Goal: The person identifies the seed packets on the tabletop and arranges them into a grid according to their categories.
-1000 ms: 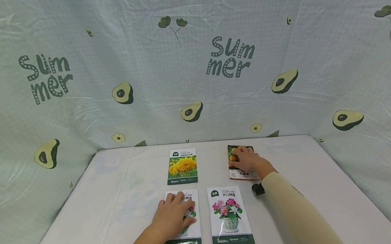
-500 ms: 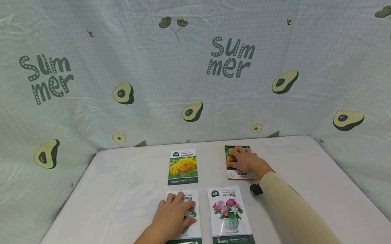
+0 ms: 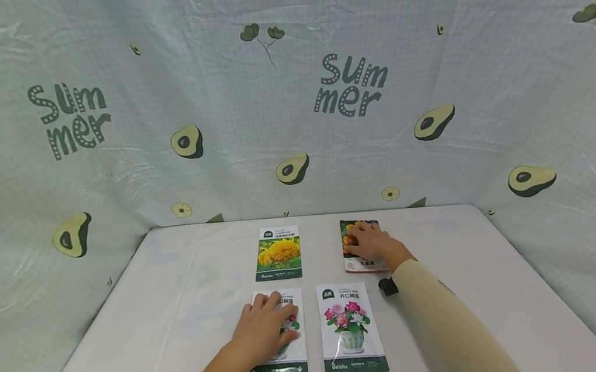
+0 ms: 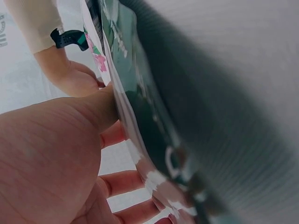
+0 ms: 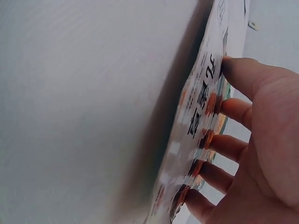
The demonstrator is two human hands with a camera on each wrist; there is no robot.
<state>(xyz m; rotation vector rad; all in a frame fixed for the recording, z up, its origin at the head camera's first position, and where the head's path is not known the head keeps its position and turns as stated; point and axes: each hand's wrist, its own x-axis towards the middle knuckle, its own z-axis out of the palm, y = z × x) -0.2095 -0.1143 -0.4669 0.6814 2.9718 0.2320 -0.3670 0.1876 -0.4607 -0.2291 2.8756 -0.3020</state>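
My right hand (image 3: 372, 242) lies over the seed packet with orange flowers (image 3: 350, 262) at the back right of the table. In the right wrist view its thumb and spread fingertips (image 5: 216, 145) press on the packet's printed face. My left hand (image 3: 263, 329) rests on a white seed packet (image 3: 296, 352) at the front, covering most of its picture. The left wrist view shows the thumb and fingers (image 4: 122, 183) touching that packet's face. Right of it lies a matching packet (image 3: 351, 328) with pink flowers in a pot. A yellow-flower seed packet (image 3: 278, 254) lies behind my left hand.
All the packets lie flat on a white-covered table (image 3: 182, 312). A pale cloth backdrop (image 3: 228, 98) with avocado prints hangs behind the table and along its sides. Dark wrist-worn devices (image 3: 388, 287) sit at both wrists.
My right hand has slid the orange-flower packet a little to the left, closer to the yellow-flower packet. My left hand and the other packets stay in place.
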